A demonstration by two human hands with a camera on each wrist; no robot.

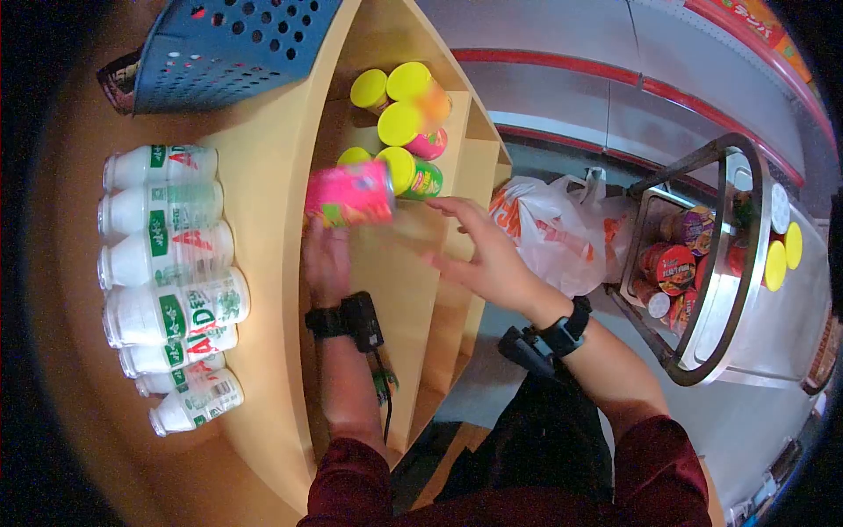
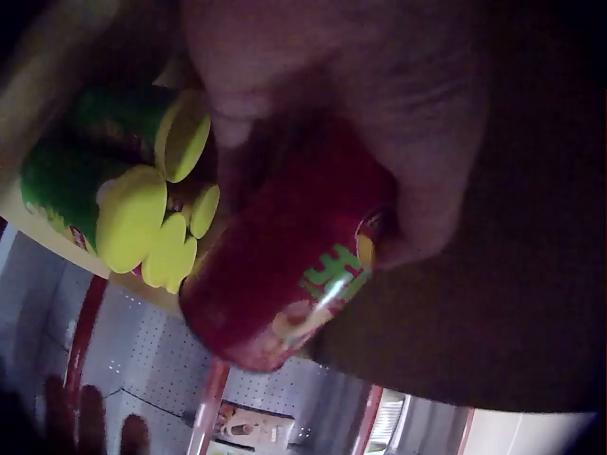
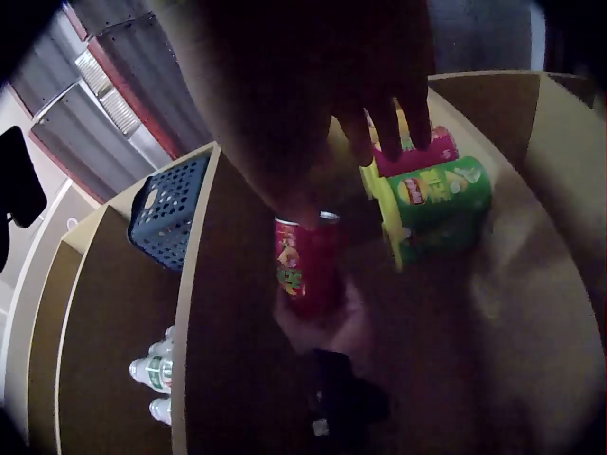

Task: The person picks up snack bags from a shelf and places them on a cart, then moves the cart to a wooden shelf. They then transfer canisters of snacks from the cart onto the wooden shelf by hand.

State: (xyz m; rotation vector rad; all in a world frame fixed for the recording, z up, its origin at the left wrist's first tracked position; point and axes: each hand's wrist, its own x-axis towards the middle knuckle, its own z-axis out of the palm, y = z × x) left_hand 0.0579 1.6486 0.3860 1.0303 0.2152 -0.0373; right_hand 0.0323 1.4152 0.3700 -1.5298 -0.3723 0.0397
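Observation:
My left hand [image 1: 327,263] grips a short pink chip canister [image 1: 351,195] lying on its side inside the wooden shelf compartment; motion blurs both in the head view. The left wrist view shows the fingers and thumb curled round the canister [image 2: 285,256]. To the right, my right hand [image 1: 487,259] is held with spread fingers and nothing in its grasp. Its fingers [image 3: 384,137] overlap the standing canisters in the right wrist view. Several yellow-lidded canisters stand grouped beyond the hands, among them a green one [image 1: 427,180] and a pink one [image 1: 428,142].
White milk-drink bottles [image 1: 171,303] line the neighbouring compartment at left, below a blue perforated basket [image 1: 233,53]. A wooden divider [image 1: 294,176] separates them from my hands. At right are a white plastic bag [image 1: 562,228] and a metal cart [image 1: 729,263] carrying cup noodles [image 1: 672,268].

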